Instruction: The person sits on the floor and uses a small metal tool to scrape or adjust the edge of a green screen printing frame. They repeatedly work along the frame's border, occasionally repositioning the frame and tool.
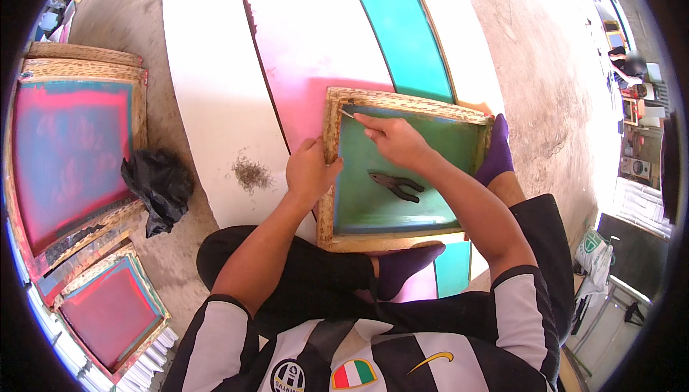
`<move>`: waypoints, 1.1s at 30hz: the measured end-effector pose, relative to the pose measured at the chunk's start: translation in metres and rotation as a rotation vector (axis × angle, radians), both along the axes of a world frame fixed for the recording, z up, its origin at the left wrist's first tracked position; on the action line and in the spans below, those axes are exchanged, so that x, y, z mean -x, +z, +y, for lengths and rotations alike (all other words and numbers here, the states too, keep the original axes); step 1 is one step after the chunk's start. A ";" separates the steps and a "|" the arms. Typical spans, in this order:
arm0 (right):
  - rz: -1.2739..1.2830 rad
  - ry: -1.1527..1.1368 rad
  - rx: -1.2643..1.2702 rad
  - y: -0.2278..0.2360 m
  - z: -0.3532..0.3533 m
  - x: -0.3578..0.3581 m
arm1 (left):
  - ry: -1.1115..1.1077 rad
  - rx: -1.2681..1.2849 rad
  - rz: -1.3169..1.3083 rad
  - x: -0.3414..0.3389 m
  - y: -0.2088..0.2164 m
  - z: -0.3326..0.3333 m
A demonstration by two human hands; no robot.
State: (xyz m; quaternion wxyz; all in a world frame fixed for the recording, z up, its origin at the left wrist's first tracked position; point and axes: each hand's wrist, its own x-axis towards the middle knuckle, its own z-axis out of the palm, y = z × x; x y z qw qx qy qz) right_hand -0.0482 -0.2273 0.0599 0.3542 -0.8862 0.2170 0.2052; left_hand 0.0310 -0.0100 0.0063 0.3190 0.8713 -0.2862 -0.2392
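A wooden screen-printing frame (412, 238) with a green mesh (438, 205) lies tilted between my legs. My left hand (310, 174) is closed round its left rail, with the thumb on the inner side. Inside the upper left corner, my right hand (393, 139) pinches a thin pale strip-like tool (347, 113). Most of that tool is hidden by the fingers, and its tip meets the wood. On the mesh, below the right hand, rest dark-handled pliers (397, 186) with their handles spread.
Under the frame lie white, pink and teal boards (402, 33). A small heap of fine grey bits (252, 172) sits left of my left hand. More printing frames (136, 141) and a black plastic bag (159, 185) are at the left. My socked feet (495, 151) flank the frame.
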 end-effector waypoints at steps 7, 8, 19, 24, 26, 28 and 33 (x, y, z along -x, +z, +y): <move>0.061 -0.276 -0.468 -0.018 -0.009 -0.002 | 0.005 -0.051 0.031 -0.002 0.002 -0.001; -0.066 -0.199 -0.359 -0.033 -0.007 0.005 | 0.001 -0.070 0.033 -0.002 0.001 -0.002; -0.184 0.152 0.516 0.004 0.013 0.009 | 0.022 -0.069 0.045 0.000 0.011 -0.002; -0.223 0.152 0.505 0.002 0.013 0.007 | 0.008 -0.070 0.041 0.000 0.008 -0.002; -0.182 0.148 0.493 0.005 0.015 0.005 | -0.001 -0.113 0.050 -0.001 0.011 -0.004; -0.154 0.146 0.483 0.007 0.016 0.003 | 0.000 -0.114 0.061 -0.001 0.011 -0.003; -0.125 0.146 0.494 0.011 0.016 0.001 | 0.008 -0.097 0.079 -0.001 0.010 -0.004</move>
